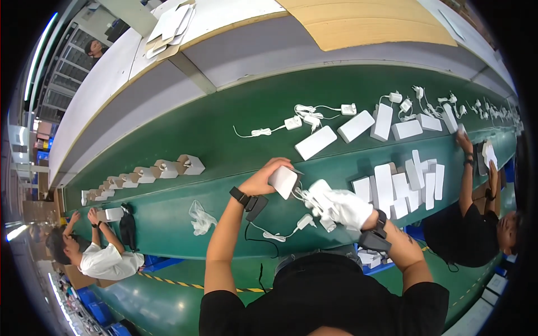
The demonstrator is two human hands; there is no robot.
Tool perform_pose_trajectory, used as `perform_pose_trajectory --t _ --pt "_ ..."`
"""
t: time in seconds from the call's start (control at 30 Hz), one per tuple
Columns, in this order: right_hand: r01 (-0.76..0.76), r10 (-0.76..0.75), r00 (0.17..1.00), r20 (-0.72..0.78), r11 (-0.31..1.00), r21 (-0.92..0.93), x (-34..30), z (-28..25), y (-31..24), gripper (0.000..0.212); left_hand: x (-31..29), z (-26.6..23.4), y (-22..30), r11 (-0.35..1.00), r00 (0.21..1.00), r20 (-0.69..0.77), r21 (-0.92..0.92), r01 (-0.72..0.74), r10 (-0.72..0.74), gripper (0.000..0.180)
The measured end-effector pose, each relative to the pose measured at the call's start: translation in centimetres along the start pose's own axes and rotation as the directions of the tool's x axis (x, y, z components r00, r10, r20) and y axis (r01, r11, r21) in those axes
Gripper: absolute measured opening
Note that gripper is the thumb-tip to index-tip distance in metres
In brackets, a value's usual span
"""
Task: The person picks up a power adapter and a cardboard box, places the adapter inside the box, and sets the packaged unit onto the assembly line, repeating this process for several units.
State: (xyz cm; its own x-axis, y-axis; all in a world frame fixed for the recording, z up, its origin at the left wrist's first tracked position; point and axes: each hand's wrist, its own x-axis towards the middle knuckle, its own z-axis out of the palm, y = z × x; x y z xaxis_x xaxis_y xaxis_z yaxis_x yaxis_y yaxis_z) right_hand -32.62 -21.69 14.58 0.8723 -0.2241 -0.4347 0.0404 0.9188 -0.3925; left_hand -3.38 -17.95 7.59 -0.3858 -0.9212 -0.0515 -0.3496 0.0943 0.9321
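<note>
The left hand holds a small white box above the front part of the green table, thumb and fingers wrapped around its sides, with its darker open end facing right. The right hand, in a white glove, is just beside that end, its fingers closed around a white cable bundle; glove and cord blend and blur, so I cannot tell exactly which fingers grip it. Cord shows between the box's end and the glove.

The box looks like thin card: light, stiff along its edges, but likely to dent if squeezed mid-panel, so the sides near the corners are the better hold. The cable should be soft and springy, apt to spill loops; gather the whole coil rather than one strand. Its smooth plastic may slip a little against the glove.

Near the right wrist, a loose charger lies on the table, its plug block hard and easy to pinch. A group of white boxes stands further right, and a crumpled clear bag lies to the left
</note>
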Motion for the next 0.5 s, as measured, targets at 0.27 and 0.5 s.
perform_pose_trajectory --t 0.27,0.5 --pt "0.059 -0.452 0.791 0.413 -0.615 -0.787 3.7 2.8 0.1 0.027 -1.0 4.7 2.7 0.957 0.978 -0.073 -0.233 0.175 -0.197 0.076" --pt "0.007 -0.132 0.952 0.277 -0.893 -0.451 6.6 3.3 -1.1 0.016 -1.5 7.4 -1.3 0.979 0.955 -0.226 -0.111 0.170 -0.192 0.084"
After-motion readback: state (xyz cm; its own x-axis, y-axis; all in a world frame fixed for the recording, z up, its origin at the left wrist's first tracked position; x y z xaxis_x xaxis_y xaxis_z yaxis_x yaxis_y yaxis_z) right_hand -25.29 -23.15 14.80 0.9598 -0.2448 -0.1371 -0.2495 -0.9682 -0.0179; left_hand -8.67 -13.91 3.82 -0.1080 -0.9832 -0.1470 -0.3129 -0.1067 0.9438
